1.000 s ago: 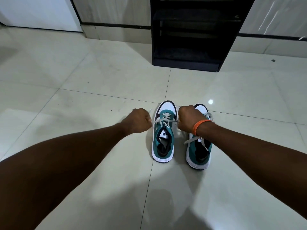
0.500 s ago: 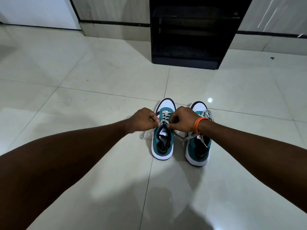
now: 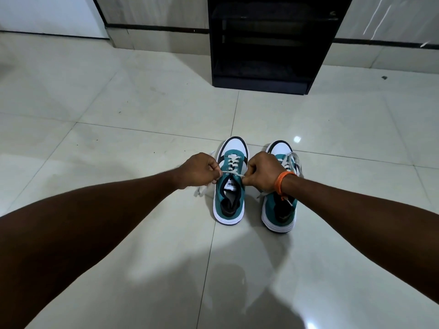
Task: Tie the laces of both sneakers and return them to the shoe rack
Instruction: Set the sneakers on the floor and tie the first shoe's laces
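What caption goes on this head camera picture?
Both hands pull the left sneaker's lace tight before the rack.

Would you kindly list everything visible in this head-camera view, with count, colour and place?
Sneakers: two, teal and white with dark trim, side by side on the floor, toes toward the rack; left sneaker, right sneaker.
Laces: pale grey; the left sneaker's pulled taut between both hands, the right sneaker's hanging loose.
Shoe rack: one, black, against the far wall; its shelves are too dark to read.
Floor: glossy pale tiles.
Wristband: one, orange, on the right wrist.
Left hand: fist closed on a lace end.
Right hand: fist closed on the other end.
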